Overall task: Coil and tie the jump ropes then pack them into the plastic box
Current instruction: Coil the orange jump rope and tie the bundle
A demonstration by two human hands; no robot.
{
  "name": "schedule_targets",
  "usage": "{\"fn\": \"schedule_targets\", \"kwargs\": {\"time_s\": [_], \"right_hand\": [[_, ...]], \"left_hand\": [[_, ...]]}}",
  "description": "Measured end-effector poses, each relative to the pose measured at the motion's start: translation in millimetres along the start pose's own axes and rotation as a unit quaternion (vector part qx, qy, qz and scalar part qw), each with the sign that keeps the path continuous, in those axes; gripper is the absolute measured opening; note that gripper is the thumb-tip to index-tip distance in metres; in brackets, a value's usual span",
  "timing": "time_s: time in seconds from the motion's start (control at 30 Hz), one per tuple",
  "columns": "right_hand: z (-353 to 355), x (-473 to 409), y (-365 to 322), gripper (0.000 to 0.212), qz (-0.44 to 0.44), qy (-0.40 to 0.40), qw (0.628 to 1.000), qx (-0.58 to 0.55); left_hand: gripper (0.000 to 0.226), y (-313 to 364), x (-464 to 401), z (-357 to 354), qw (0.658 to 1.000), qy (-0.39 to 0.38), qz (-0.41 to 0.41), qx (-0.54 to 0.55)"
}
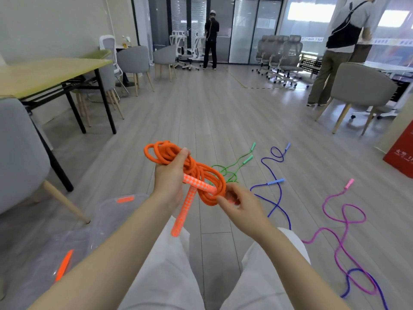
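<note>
The left hand grips the coiled orange rope at its middle, fingers curled round the bundle with the thumb on top. The right hand pinches the end of one orange handle, which pokes through the coil's near loop; its fingers are bent around that tip. The second handle hangs down from the bundle, tilted toward the person's light trousers. The whole coil is held in the air above the knees, well clear of the floor.

To the lower left sits the clear plastic box, with orange clips on its rim; it is blurred and its contents cannot be made out.

On the floor to the right lie three loose ropes: a green rope just behind the orange coil and partly hidden by it, a blue rope beside it, and a pink rope further right, crossing the blue one near the lower corner.

A table and grey chairs stand at the left, another chair at the right, beside a red box. Two people stand in the background, one by the glass doors and one at the right.
</note>
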State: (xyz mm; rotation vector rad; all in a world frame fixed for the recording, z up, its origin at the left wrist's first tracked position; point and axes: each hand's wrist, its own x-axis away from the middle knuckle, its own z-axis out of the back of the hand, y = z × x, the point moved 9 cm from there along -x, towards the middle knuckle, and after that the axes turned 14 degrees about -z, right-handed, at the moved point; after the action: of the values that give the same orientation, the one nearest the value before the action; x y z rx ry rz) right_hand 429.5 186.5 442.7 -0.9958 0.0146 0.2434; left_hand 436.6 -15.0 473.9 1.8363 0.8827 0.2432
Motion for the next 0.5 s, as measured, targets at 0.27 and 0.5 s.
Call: {"fn": "schedule_targets", "kwargs": {"time_s": [0.27,0.5], "right_hand": [[-11,1,-24,0.006,0.107,-0.018,0.981,0.159],[-3,-7,3,0.045,0.013,-0.002,0.975,0.223]], "left_hand": [[0.029,2,-17,-6,0.995,-0.061,0.069,0.048],[0.025,22,-29,-4,0.988,-0.149,0.021,-0.021]]}}
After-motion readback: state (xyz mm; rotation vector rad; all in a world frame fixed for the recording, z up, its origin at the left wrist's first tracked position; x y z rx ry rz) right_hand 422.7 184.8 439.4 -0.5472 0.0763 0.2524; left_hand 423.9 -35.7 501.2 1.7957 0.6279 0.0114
